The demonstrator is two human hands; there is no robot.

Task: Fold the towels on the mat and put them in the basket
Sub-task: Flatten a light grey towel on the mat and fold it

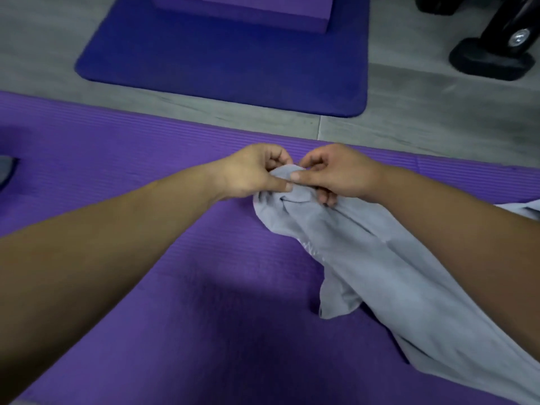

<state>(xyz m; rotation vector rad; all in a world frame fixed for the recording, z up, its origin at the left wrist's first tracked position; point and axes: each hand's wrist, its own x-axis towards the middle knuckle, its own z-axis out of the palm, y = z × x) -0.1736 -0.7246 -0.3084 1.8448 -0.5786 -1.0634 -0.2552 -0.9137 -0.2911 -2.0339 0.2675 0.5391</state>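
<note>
Pretty dim, flat indoor light tbh. Big dark shadow on ribbed purple foam mat (pixel 233 340), btm centre. Tiny glint on silver bolt (pixel 518 40) top right. Pale grey cloth towel (pixel 380 258) texture mushy, whole pic soft. Edges bend, wide-angle.

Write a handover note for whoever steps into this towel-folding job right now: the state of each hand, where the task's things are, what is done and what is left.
Left hand: pinches the far end of the grey towel.
Right hand: pinches the same end, close beside the other hand.
Things: the towel is bunched and trails across the purple mat toward the near right. The basket is not in view.
Done: no fold is visible yet.
Left: spread the towel, fold it, then find the basket and put it in. A grey item at the mat's left edge may be another towel; I cannot tell.
</note>
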